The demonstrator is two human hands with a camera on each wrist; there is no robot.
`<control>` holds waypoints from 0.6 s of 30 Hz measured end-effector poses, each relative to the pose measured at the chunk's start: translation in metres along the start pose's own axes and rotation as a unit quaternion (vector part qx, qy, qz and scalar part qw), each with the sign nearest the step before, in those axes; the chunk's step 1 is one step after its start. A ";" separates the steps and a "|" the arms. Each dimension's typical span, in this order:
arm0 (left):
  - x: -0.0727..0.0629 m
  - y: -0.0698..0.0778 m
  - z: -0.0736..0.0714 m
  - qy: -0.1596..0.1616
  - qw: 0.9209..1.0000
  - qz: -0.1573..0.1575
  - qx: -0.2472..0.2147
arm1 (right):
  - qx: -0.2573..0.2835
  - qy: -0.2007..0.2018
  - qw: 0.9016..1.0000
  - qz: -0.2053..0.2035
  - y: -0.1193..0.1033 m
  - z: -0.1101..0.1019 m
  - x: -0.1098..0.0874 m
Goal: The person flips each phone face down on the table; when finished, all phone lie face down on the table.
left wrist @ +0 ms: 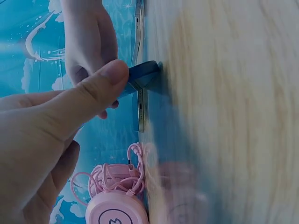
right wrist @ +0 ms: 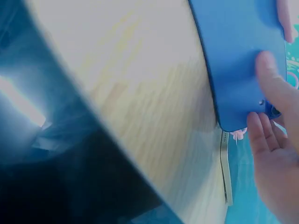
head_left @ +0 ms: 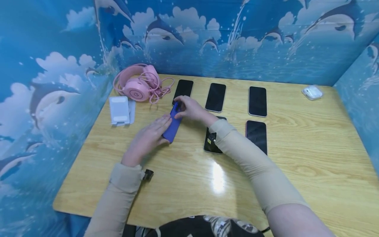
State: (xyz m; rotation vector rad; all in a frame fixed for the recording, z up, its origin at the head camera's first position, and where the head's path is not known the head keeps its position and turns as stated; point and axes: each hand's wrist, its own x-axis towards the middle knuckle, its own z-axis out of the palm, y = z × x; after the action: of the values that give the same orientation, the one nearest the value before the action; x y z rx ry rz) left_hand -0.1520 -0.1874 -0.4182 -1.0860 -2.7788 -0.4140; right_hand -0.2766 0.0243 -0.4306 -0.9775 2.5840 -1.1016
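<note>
So I've got the blue phone case (head_left: pixel 173 125) between both hands, tipped up on its long edge on the bench (head_left: pixel 311 158), just in front of the top-left phone (head_left: pixel 183 91). My left hand (head_left: pixel 149 136) has its grip around the near end, thumb (left wrist: pixel 100 86) pressed on the side. My right hand (head_left: pixel 189 108) pinches the far end, fingertips (right wrist: pixel 271 81) lying flat on the blue back, near the camera cutout.

Handling-wise I'd guess it's super light and a bit bendy, soft rubbery stuff, so not slippery and not fragile at all. Best held by the two ends or the long edges like this; squeeze the middle and it'll probably just flex.

Counting what's around:
- five dark phones, three in the back row, two nearer me (one half hidden under my right sleeve)
- one blue case
- one pink headset (head_left: pixel 139 84) with its tangled cable
- one white stand (head_left: pixel 119 110) on the left
- one white earbud case (head_left: pixel 312 92) far right
</note>
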 end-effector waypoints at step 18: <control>-0.012 0.000 0.010 -0.041 0.981 -0.166 -0.092 | -0.086 -0.067 0.994 -0.014 0.000 0.011 0.008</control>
State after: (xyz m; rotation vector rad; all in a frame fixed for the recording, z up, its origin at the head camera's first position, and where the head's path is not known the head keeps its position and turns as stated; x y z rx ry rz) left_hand -0.1436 -0.1925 -0.4301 -0.6795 -3.0527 -0.6881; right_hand -0.2785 0.0126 -0.4374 -1.0866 2.5962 -0.7989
